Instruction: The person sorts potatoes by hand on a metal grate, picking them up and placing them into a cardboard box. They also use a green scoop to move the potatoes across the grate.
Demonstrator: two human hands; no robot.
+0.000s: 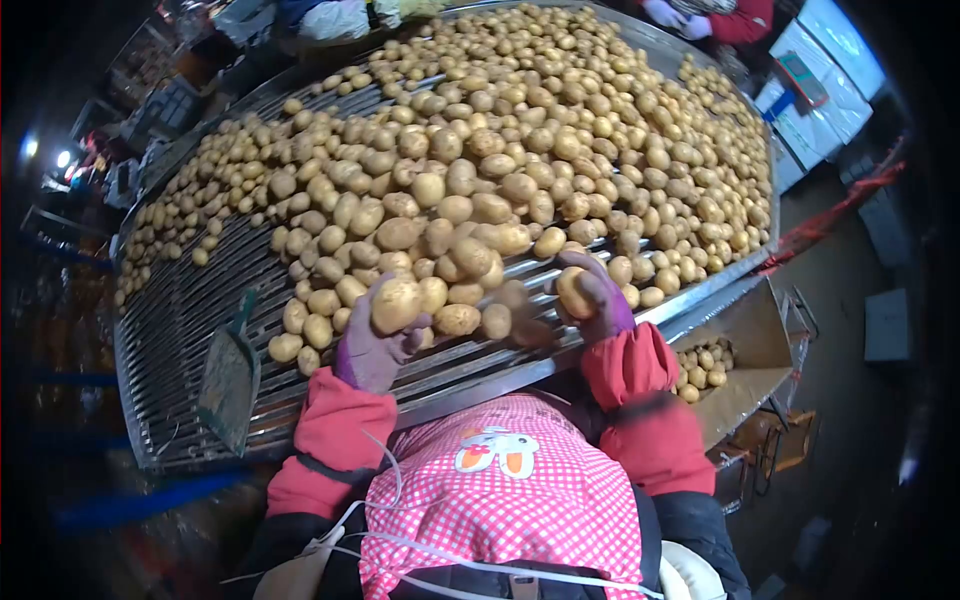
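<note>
Potatoes (470,150) are heaped over a slatted metal table (190,320). My left hand (375,340), in a purple glove, is closed round a large potato (397,305) above the near part of the heap. To the right, near the table's front edge, my right hand (600,300), gloved as well, has its fingers wrapped round another potato (575,293). Between the two hands are more potatoes, and a brownish one (530,328) beside my right hand is blurred.
A green scoop (230,385) lies on the slats at the left. Below the right edge stands a cardboard box (750,385) with potatoes inside. Across the table is a co-worker's gloved hand (665,14). A red rope-like strip (840,210) runs at the right.
</note>
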